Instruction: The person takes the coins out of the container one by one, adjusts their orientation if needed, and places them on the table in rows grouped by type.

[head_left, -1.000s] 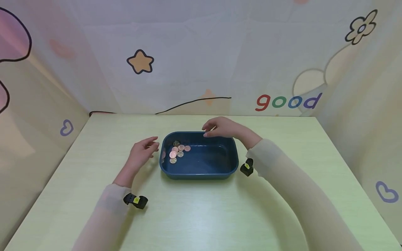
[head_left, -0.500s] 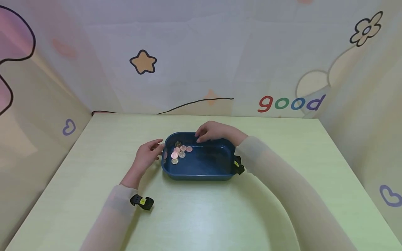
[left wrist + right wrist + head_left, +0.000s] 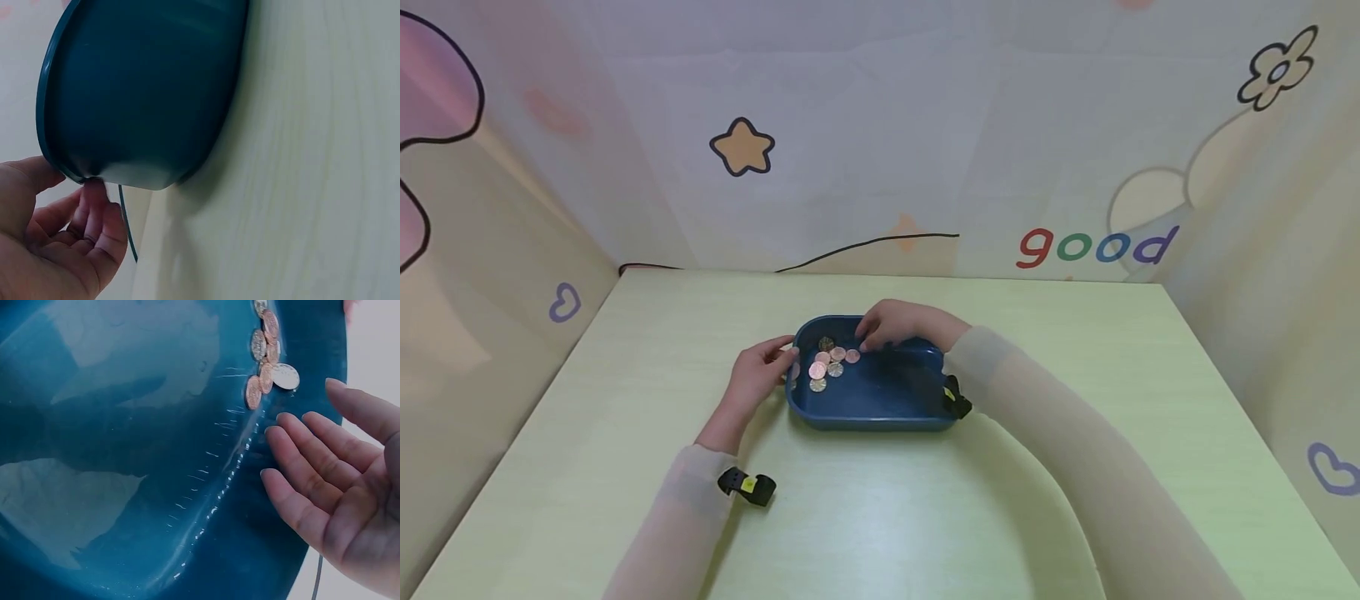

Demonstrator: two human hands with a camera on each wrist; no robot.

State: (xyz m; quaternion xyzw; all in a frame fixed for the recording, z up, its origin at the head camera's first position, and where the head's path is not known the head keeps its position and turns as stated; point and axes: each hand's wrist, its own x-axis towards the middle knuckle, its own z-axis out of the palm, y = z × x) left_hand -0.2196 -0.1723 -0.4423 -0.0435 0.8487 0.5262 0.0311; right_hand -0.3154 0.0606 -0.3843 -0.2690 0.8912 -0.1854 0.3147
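Observation:
A dark blue rectangular basin [image 3: 887, 392] stands on the table, with several copper and silver coloured coins [image 3: 817, 370] lying in its left end. My left hand [image 3: 758, 375] holds the basin's left rim, thumb on one side and fingertips on the other, as the left wrist view shows on the basin wall [image 3: 144, 94]. Over the back of the basin, my right hand [image 3: 901, 323] reaches inward, just right of the coins. In the right wrist view its fingers [image 3: 306, 450] are spread and relaxed, holding nothing, close to the coins [image 3: 253, 394].
The pale wooden table [image 3: 850, 508] surrounds the basin on all sides. A patterned cloth backdrop [image 3: 865, 150] rises along the table's back edge and both sides. A black strap with a camera [image 3: 748, 486] sits on the left wrist, and another camera [image 3: 955, 400] on the right.
My left hand has moved right and taken hold of the basin's rim. My right hand has come left and down into the basin, closer to the coins.

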